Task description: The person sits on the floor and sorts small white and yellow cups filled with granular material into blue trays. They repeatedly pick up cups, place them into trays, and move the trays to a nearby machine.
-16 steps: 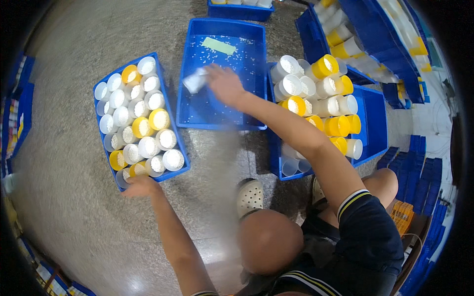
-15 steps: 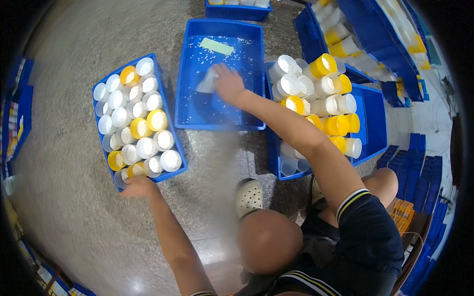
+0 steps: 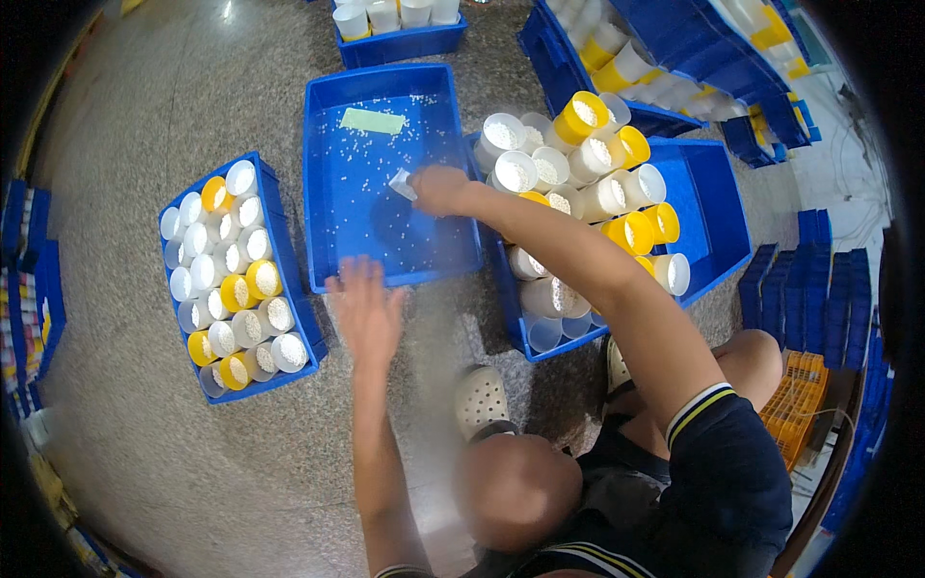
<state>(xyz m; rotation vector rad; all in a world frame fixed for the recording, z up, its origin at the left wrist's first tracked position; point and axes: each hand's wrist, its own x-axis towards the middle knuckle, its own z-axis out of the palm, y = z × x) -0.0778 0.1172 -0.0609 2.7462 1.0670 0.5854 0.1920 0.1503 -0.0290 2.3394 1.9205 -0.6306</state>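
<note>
Head: right fingers (image 3: 422,196) around white item (image 3: 402,184)

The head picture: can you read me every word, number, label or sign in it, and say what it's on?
None that can be read.
Pale green strip in the middle blue tray: no writing shows.
Cups: no writing shows.
Colourful things at the far left: too small and blurred to read.

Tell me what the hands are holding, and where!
The right hand grips a small white thing by its right end; its kind isn't clear. The left hand holds nothing.
</note>
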